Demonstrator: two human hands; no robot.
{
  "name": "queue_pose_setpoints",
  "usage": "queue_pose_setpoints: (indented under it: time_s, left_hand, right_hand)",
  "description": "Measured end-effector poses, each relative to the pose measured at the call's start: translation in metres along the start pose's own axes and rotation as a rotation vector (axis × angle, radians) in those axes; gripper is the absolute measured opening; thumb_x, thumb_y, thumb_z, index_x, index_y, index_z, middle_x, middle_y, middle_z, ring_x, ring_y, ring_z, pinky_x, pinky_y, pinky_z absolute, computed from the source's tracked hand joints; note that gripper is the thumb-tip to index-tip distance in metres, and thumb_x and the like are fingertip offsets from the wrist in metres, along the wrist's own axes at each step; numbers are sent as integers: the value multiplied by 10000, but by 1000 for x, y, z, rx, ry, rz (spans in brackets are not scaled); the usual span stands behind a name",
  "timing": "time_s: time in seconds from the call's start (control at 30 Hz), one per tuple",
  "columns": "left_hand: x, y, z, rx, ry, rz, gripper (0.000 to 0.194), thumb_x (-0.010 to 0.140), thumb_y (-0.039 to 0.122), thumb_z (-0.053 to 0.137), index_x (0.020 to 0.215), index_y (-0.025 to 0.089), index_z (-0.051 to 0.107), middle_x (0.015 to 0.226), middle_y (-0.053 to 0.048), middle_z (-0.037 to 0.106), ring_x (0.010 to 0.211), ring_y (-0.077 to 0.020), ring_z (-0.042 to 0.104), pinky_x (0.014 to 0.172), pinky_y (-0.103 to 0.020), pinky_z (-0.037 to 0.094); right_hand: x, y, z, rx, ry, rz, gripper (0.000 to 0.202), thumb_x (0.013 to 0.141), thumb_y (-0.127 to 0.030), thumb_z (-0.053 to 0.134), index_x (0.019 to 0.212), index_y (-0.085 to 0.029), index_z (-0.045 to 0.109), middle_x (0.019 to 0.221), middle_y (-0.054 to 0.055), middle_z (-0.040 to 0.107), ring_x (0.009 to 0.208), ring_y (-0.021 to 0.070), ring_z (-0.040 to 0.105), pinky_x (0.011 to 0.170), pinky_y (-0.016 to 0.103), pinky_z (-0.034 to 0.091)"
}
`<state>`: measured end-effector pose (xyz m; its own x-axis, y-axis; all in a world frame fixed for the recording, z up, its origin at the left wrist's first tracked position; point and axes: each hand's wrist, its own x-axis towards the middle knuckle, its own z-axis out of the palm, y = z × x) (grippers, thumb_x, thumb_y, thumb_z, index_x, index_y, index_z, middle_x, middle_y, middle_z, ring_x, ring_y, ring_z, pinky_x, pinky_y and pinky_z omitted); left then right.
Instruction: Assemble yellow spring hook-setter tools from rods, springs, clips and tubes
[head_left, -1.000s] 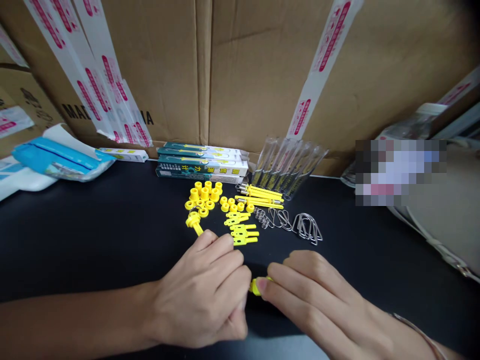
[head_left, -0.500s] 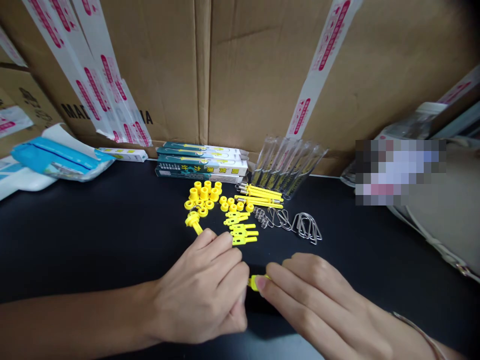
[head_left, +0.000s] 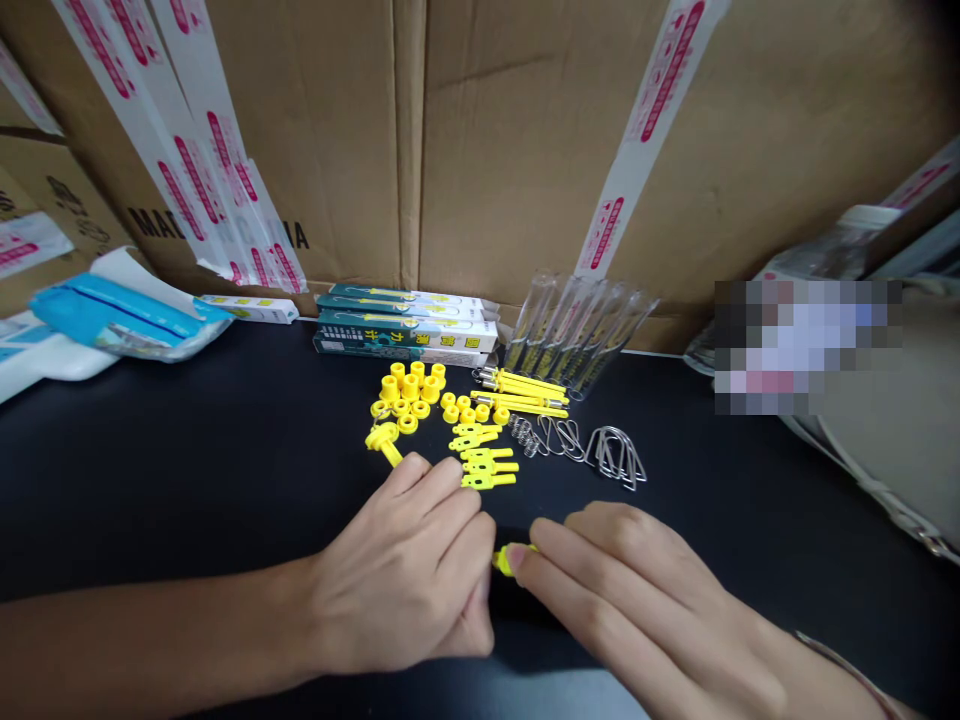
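My left hand [head_left: 405,570] is closed in a fist. From its top sticks a yellow plastic stem with a round flanged cap [head_left: 382,437] and a small wire loop; whatever else lies inside the fist is hidden. Close by on the right, my right hand [head_left: 630,610] pinches a small yellow plastic piece [head_left: 502,562] between thumb and fingers. That piece reaches to the side of the left fist; how the two join is covered. Just beyond the left knuckles lie flat yellow tabs with holes [head_left: 487,467].
Yellow sleeves [head_left: 410,386], small caps [head_left: 466,415], yellow rods with metal ends [head_left: 525,385], springs [head_left: 523,436] and wire hooks [head_left: 616,455] lie mid-table. Behind are printed boxes [head_left: 405,330], clear tubes [head_left: 577,330] and a cardboard wall [head_left: 502,130]. A blue packet [head_left: 135,310] lies left; a bag [head_left: 892,400] stands right.
The capped yellow stem has shifted slightly left and tilted with my left fist. The yellow piece in my right fingers looks turned and sits a little closer to the fist.
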<state>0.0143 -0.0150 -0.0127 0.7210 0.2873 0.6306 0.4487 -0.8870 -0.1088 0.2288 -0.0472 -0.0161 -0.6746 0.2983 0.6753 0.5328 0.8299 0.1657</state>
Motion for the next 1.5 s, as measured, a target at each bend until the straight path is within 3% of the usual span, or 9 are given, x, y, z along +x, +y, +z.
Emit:
queue_pose_setpoints:
  time_s: [0.07,0.13,0.33,0.53,0.73,0.83,1.13,1.3,1.5]
  left_hand:
    - [0,-1,0,11,3,0,280,805,56,417,581,188,520,588,-38,455,650,-218,388,583,-367,305]
    - [1,-1,-1,17,14,6,271,792,52,422,579,185,526,583,-41,451,649,-218,384,580,-368,297]
    - [3,-2,-2,3,24,19,253,753,43,427,570,182,534,561,-39,445,630,-213,358,566,-366,278]
    - [3,-5,0,-33,12,13,259,761,35,416,575,171,534,573,-43,455,625,-204,358,560,-362,276]
    - [-2,-6,-1,-196,-20,32,239,777,48,408,607,171,523,595,-34,466,621,-189,360,575,-355,288]
    - [-4,-7,-1,-281,-63,-1,214,780,41,405,676,165,545,626,-32,493,639,-190,382,592,-351,299]
    - [-2,-9,-4,-420,-127,-57,175,806,76,383,788,183,521,682,-20,506,701,-198,424,646,-343,355]
    - [-1,-12,-5,-451,-133,-97,159,821,84,360,806,188,480,703,-22,497,729,-202,439,658,-335,390]
    - [-1,-10,-6,-447,-75,-149,182,903,82,355,805,191,462,731,-12,510,722,-183,460,663,-307,417]
  right_hand:
    - [6,-1,-1,-11,72,-43,309,1005,-114,402,991,-119,710,885,123,736,759,216,643,563,331,530]
    - [10,-3,-2,30,64,-17,278,991,-85,418,987,-86,696,878,139,724,754,222,631,576,340,520]
    - [20,-8,-1,465,46,347,238,912,17,454,962,-136,629,786,73,681,665,173,568,589,300,494]
    - [26,-11,2,803,7,745,181,908,-60,570,1008,-207,599,846,-4,663,666,109,622,585,185,499]
    - [26,-14,5,1148,-23,1003,60,927,-188,642,911,-220,593,779,-32,613,643,99,539,581,188,427]
    - [29,-14,5,1305,-37,1131,150,895,-265,725,863,-215,588,742,-46,596,667,97,509,619,188,410]
    - [36,-15,5,1532,7,1170,245,860,-353,775,840,-193,590,726,-56,589,689,79,535,667,178,421]
    - [38,-17,4,1499,8,1168,240,899,-419,718,892,-210,599,738,-56,588,697,76,551,684,180,432]
    - [32,-15,5,1309,60,1062,65,962,-329,647,968,-269,671,832,-46,653,739,81,594,706,173,464]
